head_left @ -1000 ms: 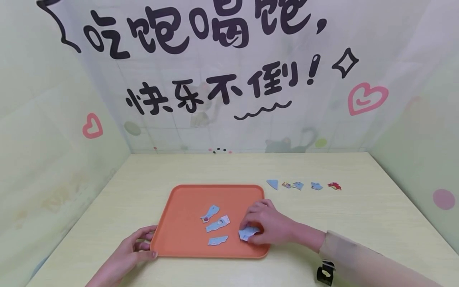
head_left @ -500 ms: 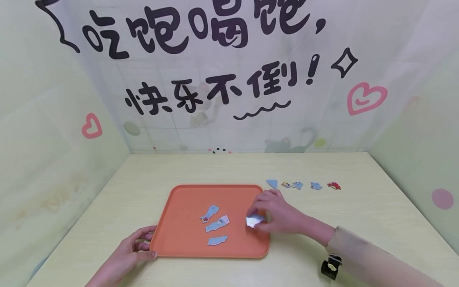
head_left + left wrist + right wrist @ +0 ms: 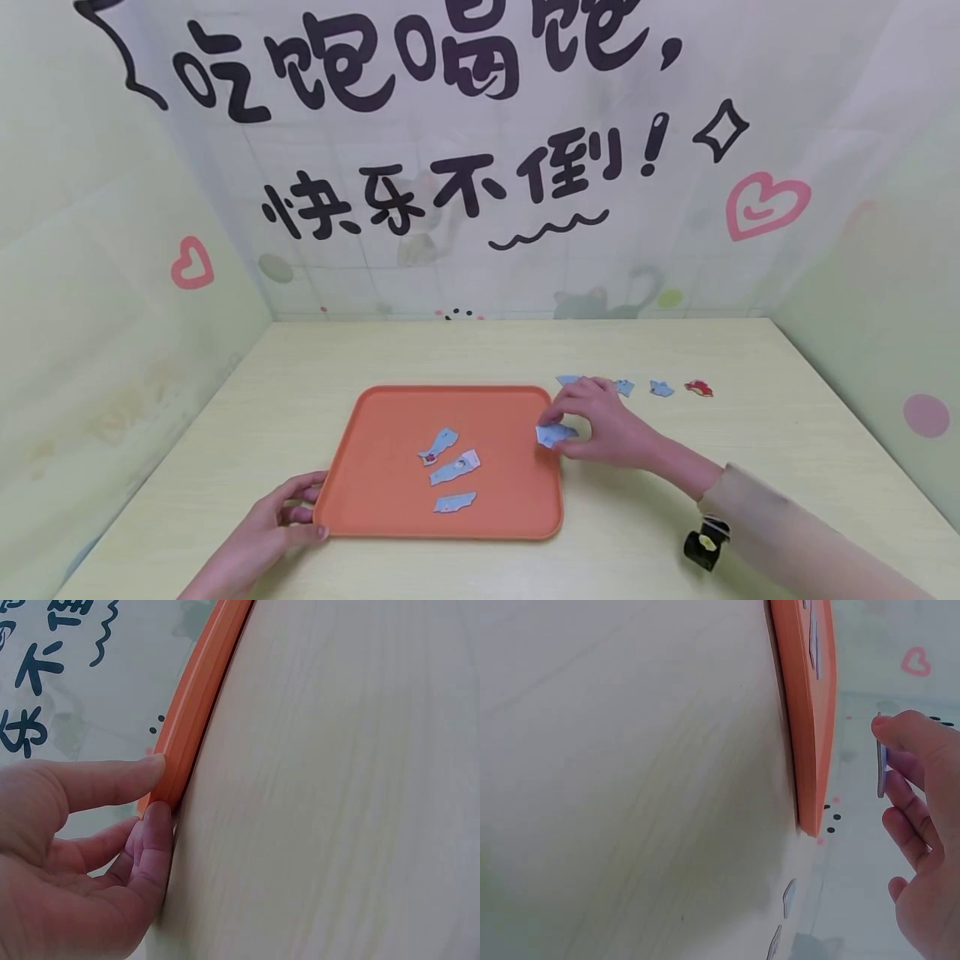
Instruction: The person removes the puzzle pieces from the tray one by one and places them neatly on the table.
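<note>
In the head view, my right hand [image 3: 611,425] pinches a light-blue jigsaw puzzle piece [image 3: 553,435] between thumb and fingers. It is held up over the right side of an orange tray [image 3: 367,433]. From the right wrist, the piece [image 3: 881,761] shows edge-on, raised above the tray's level. My left hand [image 3: 273,518] holds the tray's near left corner; in the left wrist view its thumb and fingers grip the rim [image 3: 184,735]. Three blue pieces lie mid-tray: one with a red mark [image 3: 442,444], one with a pinkish end [image 3: 455,468] and a lower strip [image 3: 454,503].
Beyond the tray's far right corner, more pieces lie in a row on the pale wooden table [image 3: 315,358]: a blue one [image 3: 567,380] partly behind my right hand, others [image 3: 624,387] [image 3: 662,388], and a red one [image 3: 699,388]. A printed backdrop [image 3: 450,275] stands behind.
My right hand has lifted the blue puzzle piece off the tray's lower right and carried it up and rightward to the tray's right side. My left hand and the tray have stayed put.
</note>
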A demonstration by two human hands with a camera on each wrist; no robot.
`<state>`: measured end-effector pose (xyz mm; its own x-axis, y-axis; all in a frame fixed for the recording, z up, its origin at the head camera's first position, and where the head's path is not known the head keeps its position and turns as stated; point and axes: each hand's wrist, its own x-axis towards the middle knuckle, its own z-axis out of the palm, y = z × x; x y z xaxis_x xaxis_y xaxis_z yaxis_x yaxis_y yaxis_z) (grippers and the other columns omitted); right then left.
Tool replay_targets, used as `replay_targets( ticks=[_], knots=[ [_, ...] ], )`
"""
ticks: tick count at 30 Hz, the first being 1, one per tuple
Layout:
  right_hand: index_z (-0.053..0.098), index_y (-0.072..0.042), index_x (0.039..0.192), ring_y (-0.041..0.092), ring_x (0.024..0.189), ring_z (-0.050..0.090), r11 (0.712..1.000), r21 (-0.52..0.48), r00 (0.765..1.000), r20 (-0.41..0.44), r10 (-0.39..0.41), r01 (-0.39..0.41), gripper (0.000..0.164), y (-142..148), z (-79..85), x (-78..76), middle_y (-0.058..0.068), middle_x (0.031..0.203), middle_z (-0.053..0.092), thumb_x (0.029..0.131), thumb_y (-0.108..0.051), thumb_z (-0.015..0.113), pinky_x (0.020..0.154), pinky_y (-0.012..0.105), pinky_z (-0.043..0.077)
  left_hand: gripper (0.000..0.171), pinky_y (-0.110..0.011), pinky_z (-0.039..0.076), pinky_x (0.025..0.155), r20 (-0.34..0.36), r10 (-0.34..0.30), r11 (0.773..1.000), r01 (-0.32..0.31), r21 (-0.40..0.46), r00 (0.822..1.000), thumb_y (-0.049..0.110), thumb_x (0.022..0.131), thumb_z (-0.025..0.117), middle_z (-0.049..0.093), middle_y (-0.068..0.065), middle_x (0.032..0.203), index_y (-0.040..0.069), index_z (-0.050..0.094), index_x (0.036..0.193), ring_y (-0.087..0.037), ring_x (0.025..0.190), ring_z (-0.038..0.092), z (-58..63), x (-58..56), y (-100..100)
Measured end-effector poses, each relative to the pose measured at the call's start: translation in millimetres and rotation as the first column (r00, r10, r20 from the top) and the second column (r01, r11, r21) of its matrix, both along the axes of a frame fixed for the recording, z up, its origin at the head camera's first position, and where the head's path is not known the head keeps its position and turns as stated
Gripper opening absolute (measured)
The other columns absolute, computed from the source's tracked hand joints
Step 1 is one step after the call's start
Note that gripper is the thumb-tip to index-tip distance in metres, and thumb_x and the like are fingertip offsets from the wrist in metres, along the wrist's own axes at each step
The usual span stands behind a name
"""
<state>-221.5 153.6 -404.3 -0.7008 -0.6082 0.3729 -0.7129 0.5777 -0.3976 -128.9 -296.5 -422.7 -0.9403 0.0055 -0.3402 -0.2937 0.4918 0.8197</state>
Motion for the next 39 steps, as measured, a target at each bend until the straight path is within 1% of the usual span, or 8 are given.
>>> replay_targets(
  ticks=[4,11,15,20,24,31,34,39],
  knots=[
    [0.073,-0.027,0.103,0.013,0.100,0.054,0.999,-0.032,1.000,0.006,-0.022,0.022,0.028,8,-1.6,-5.0,-0.014,0.100,0.067,0.078,-0.020,0.082,0.098,0.053,0.029,0.081,-0.027,0.044,0.076,0.002,0.007,1.000,-0.007,0.003,1.000,0.002,0.080,0.075,0.047,-0.013,0.130,0.004,0.035,0.151,-0.017,0.099,0.051,-0.1,-0.4,1],
    [0.073,-0.021,0.103,0.017,0.098,0.055,0.995,-0.036,0.995,0.040,-0.089,0.091,0.026,19,-10.2,-14.5,-0.011,0.097,0.068,0.079,-0.018,0.081,0.097,0.052,0.027,0.081,-0.027,0.043,0.077,0.006,0.000,1.000,0.000,0.005,1.000,0.004,0.080,0.075,0.047,-0.012,0.130,0.004,0.035,0.151,-0.018,0.100,0.051,-0.2,-0.8,0],
    [0.073,-0.019,0.103,0.017,0.097,0.054,0.992,-0.014,0.991,0.058,-0.121,0.122,0.025,23,-16.1,-19.0,-0.008,0.096,0.068,0.079,-0.018,0.081,0.096,0.052,0.028,0.081,-0.027,0.043,0.078,0.006,-0.003,1.000,0.003,0.004,1.000,0.004,0.081,0.075,0.047,-0.012,0.130,0.004,0.035,0.151,-0.018,0.101,0.051,-0.3,-1.0,-1],
    [0.074,-0.019,0.103,0.016,0.100,0.055,0.989,0.036,0.985,0.087,-0.148,0.145,0.024,27,-20.9,-22.3,-0.008,0.098,0.070,0.079,-0.019,0.080,0.096,0.052,0.029,0.081,-0.028,0.044,0.078,0.006,-0.008,1.000,0.008,0.007,1.000,0.005,0.082,0.075,0.046,-0.012,0.129,0.005,0.034,0.151,-0.017,0.100,0.051,-0.8,-1.5,-2],
    [0.074,-0.021,0.103,0.016,0.101,0.055,0.988,0.064,0.984,0.103,-0.146,0.140,0.024,27,-25.2,-23.5,-0.009,0.100,0.070,0.080,-0.021,0.080,0.095,0.052,0.028,0.080,-0.028,0.044,0.079,0.005,-0.008,1.000,0.008,0.004,1.000,0.005,0.082,0.075,0.046,-0.011,0.129,0.005,0.034,0.151,-0.017,0.100,0.051,-0.1,-1.4,-1],
    [0.074,-0.022,0.103,0.015,0.101,0.057,0.990,0.079,0.984,0.127,-0.123,0.113,0.024,27,-32.5,-25.7,-0.009,0.100,0.070,0.080,-0.023,0.080,0.094,0.051,0.028,0.081,-0.028,0.044,0.080,0.004,0.002,1.000,-0.002,-0.014,1.000,0.004,0.081,0.075,0.048,-0.012,0.128,0.004,0.035,0.151,-0.018,0.101,0.052,1.4,-2.7,1],
    [0.074,-0.021,0.103,0.014,0.101,0.057,0.993,0.073,0.983,0.152,-0.107,0.097,0.024,27,-34.2,-26.5,-0.009,0.101,0.069,0.081,-0.023,0.080,0.092,0.046,0.031,0.080,-0.028,0.044,0.079,0.006,0.003,1.000,-0.002,-0.013,1.000,0.004,0.081,0.075,0.048,-0.012,0.128,0.004,0.035,0.151,-0.018,0.100,0.052,1.6,-2.6,1],
    [0.074,-0.017,0.105,0.013,0.099,0.058,0.998,0.027,0.977,0.204,-0.057,0.052,0.024,29,-36.3,-28.7,-0.007,0.102,0.070,0.082,-0.021,0.079,0.091,0.037,0.042,0.080,-0.028,0.044,0.079,0.004,0.001,1.000,0.000,-0.013,1.000,0.004,0.081,0.075,0.048,-0.012,0.128,0.004,0.035,0.151,-0.018,0.101,0.052,1.7,-2.2,1]
  ],
)
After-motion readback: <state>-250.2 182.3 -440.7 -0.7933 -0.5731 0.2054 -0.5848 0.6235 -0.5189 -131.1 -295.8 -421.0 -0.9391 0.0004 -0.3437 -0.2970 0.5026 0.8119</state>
